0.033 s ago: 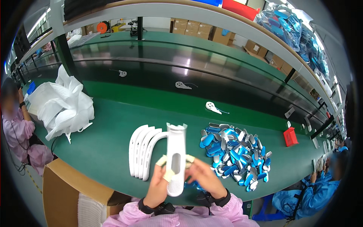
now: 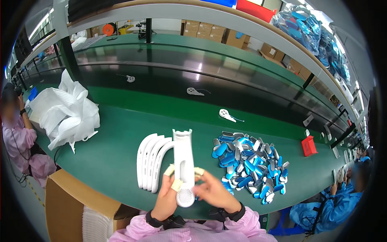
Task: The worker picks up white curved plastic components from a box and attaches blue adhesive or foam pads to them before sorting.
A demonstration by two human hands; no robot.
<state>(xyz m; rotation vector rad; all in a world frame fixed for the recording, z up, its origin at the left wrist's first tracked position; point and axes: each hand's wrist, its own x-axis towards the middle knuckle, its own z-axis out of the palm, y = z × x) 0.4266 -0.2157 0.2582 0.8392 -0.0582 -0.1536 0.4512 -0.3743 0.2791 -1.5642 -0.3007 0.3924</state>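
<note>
Between both hands [image 2: 193, 193], same upright white plastic part [image 2: 183, 165], unmoved.

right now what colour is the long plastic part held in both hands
White, clearest in the head view: the long plastic part.

Your left hand [image 2: 167, 197] and right hand [image 2: 215, 192] grip a long white plastic part [image 2: 183, 163], upright at six o'clock. White curved pieces [image 2: 150, 161] lie just beside it at nine; the blue-and-silver pile [image 2: 250, 165] sits at three.

green workbench [image 2: 113, 157] | dark conveyor belt [image 2: 225, 84] | grey overhead shelf [image 2: 209, 14] | cardboard box [image 2: 76, 197]
</note>
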